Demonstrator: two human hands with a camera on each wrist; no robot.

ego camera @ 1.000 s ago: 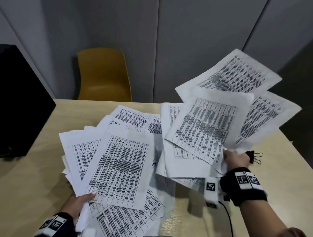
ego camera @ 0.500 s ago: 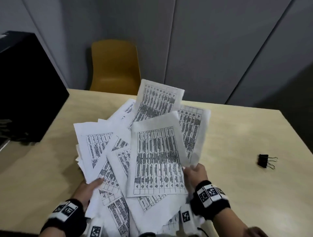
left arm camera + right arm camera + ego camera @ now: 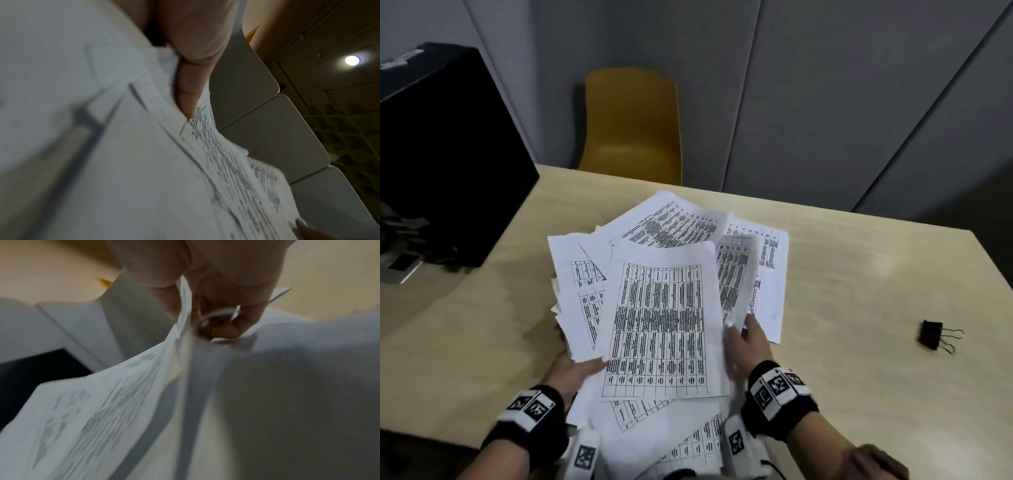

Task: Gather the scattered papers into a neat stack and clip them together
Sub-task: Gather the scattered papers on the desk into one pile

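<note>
Several white printed papers are bunched in a loose, fanned pile over the near middle of the wooden table. My left hand grips the pile's left lower edge, thumb on top; the left wrist view shows that thumb pressed on the sheets. My right hand holds the right edge, and the right wrist view shows its fingers pinching sheets. A black binder clip lies alone on the table to the right, well apart from both hands.
A black box-like object stands on the table's left side. A yellow chair sits behind the far edge, before grey wall panels. Bare tabletop lies between the papers and the clip.
My right hand swept its fanned sheets from the right, above the clip, leftward onto the pile. The papers are now drawn closer together between both hands, and the clip lies uncovered.
</note>
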